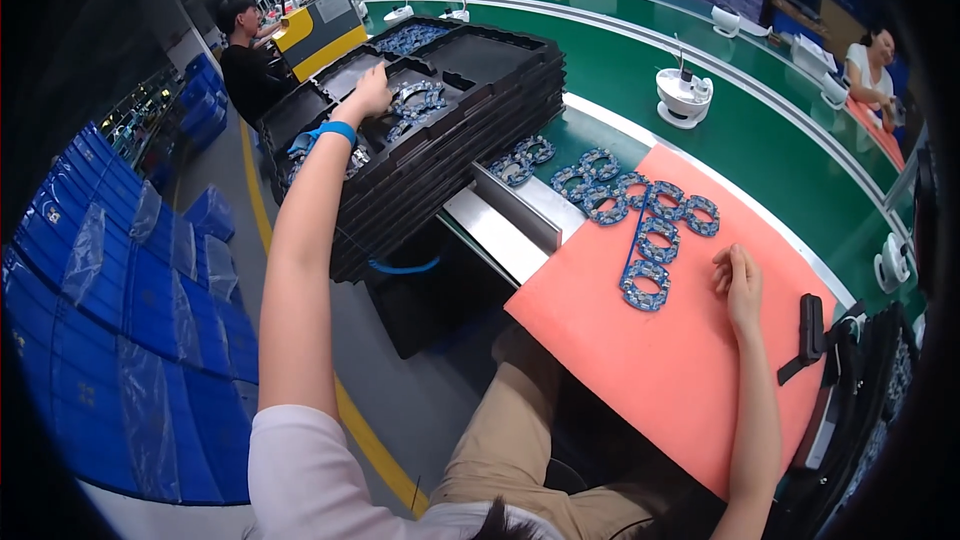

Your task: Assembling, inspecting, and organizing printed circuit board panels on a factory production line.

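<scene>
My left hand [372,93] reaches far out to a stack of black trays [470,130] and rests on the top tray next to blue ring-shaped circuit boards [418,98] lying in a compartment; whether it grips one I cannot tell. A blue band [335,130] circles that wrist. My right hand [738,283] lies on the salmon-pink mat [660,360], fingers curled, holding nothing, just right of several blue ring boards [650,240] laid out in a cluster on the mat.
A green conveyor belt [760,130] curves behind the mat, with white round fixtures [683,95] on it. A black tool [810,330] lies at the mat's right edge. Blue crates [110,300] stack on the floor at left. Other people sit at left and right.
</scene>
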Demonstrator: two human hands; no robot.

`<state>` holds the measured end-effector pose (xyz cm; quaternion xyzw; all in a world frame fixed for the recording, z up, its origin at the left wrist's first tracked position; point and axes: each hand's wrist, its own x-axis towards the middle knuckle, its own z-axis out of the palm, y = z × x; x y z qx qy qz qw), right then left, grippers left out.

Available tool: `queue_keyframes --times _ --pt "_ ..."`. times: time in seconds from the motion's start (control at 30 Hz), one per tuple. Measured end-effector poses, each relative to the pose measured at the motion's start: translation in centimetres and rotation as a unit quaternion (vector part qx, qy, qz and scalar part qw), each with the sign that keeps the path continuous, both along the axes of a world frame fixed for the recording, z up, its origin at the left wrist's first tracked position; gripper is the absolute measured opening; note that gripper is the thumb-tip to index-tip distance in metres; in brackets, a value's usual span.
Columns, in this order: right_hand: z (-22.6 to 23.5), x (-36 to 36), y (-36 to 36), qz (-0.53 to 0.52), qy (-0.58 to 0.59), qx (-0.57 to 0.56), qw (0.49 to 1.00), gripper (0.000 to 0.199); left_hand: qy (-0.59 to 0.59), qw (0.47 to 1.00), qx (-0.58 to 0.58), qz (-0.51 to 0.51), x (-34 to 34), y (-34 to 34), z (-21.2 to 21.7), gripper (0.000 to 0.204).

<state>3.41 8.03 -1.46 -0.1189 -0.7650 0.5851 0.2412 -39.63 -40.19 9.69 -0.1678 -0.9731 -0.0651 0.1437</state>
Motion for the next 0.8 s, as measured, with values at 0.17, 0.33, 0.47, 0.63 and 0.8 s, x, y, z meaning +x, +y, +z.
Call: queue_keyframes --times 0.17,0.33,0.47,0.63,0.8 --pt "0.1 0.2 0.3 0.007 -0.015 0.023 1.000 0.039 0.157 0.986 0.029 0.037 3.9 2.8 3.1 0.030" --pt "0.7 0.2 -0.4 0.015 -0.012 0.039 0.999 0.039 0.080 0.992 0.040 0.084 3.5 3.6 4.0 0.038" --pt "1.2 0.3 -0.7 0.013 -0.027 0.044 0.999 0.036 0.006 0.982 0.098 0.160 -0.5 2.2 1.7 0.074" --pt "0.6 0.4 -0.4 0.016 -0.029 0.058 0.998 0.031 -0.067 0.989 0.064 0.114 -1.5 0.6 0.7 0.071" --pt "0.8 0.6 -0.3 0.014 -0.041 0.055 0.998 0.028 -0.016 0.995 0.079 0.058 -2.0 -0.4 0.4 0.038"
